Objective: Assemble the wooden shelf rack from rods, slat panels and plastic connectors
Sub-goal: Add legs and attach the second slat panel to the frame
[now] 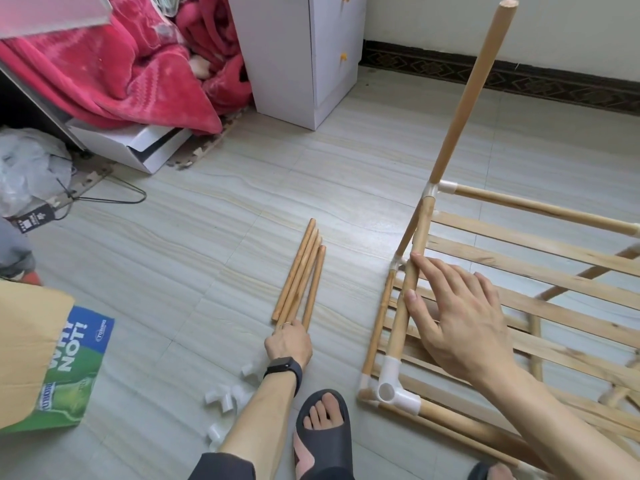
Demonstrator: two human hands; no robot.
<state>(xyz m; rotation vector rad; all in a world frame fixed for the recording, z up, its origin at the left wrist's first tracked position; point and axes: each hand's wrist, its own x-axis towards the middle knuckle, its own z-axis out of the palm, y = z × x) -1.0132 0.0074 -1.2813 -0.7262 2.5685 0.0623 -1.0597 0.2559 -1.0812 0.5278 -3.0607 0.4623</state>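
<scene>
A partly built wooden rack lies on the floor at right, with slat panels, rods and white plastic connectors. One upright rod rises from a corner connector. My right hand rests with straight fingers on a side rod of the rack, thumb against it. Another white connector joins the near corner. Several loose rods lie side by side on the floor in the middle. My left hand grips their near ends. Loose white connectors lie beside my left forearm.
A white cabinet stands at the back, with a red blanket to its left. A green printed bag lies at the left edge. My sandalled foot is near the bottom. A wire hanger and plastic bag lie at left.
</scene>
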